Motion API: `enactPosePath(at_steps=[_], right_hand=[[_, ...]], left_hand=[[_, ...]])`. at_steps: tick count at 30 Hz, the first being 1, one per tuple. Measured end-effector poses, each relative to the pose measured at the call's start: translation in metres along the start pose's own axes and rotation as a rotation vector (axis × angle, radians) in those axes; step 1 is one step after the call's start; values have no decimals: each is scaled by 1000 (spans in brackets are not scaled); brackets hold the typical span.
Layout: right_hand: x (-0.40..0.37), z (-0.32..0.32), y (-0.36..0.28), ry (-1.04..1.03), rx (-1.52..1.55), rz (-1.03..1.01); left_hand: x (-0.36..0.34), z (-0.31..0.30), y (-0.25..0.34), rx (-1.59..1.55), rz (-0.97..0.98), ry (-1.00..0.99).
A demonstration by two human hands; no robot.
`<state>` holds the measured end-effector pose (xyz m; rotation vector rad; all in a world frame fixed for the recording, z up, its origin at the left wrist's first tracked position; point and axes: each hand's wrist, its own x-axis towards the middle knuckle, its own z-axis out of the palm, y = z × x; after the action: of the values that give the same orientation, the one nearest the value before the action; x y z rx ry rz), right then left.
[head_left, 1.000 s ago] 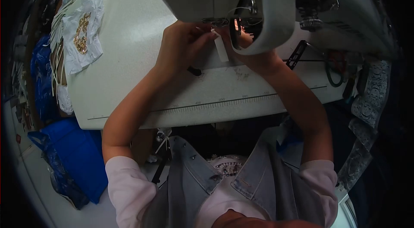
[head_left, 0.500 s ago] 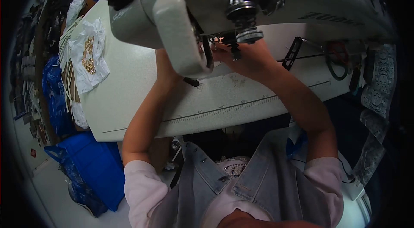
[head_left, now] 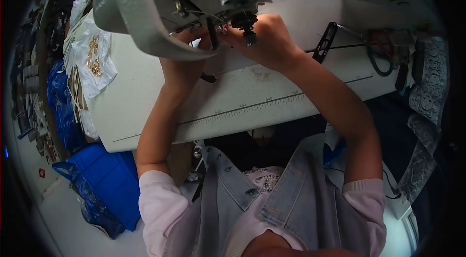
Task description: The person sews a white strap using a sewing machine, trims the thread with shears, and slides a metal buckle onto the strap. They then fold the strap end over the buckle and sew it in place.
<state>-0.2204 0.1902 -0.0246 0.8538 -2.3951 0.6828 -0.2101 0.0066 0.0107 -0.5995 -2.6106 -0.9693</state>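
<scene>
A pale sewing machine head (head_left: 141, 19) covers much of the work area around its needle. My left hand (head_left: 185, 68) reaches up behind the machine's front end. Its fingers show only in part through the gap there, bent inward near the needle bar. On the other side, my right hand (head_left: 266, 38) has its fingertips pressed together close to the same spot, beside the black spring of the tension knob (head_left: 248, 31). What the fingertips of either hand hold is hidden or too small to make out. A small black lever (head_left: 208, 78) sticks out by my left wrist.
Gold-coloured chain pieces (head_left: 93, 58) lie on white paper (head_left: 104, 75) at the table's left edge. A printed ruler (head_left: 242, 106) runs along the front of the white table (head_left: 141, 116). At right are a black slotted bar (head_left: 326, 43) and scissors (head_left: 381, 58). A blue bag (head_left: 107, 174) stands below left.
My view has shifted, so the machine head appears further up and left. My hands remain together near the needle, and the right fingers show more clearly beside the tension knob.
</scene>
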Motion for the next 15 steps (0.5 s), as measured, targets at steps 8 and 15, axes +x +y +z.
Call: enactPosePath(at_steps=[8, 15], right_hand=[[1, -4, 0, -38, -47, -1], [1, -2, 0, 85, -259, -78]], left_hand=[[-2, -1, 2, -5, -31, 66], [-5, 1, -10, -126, 23, 15]])
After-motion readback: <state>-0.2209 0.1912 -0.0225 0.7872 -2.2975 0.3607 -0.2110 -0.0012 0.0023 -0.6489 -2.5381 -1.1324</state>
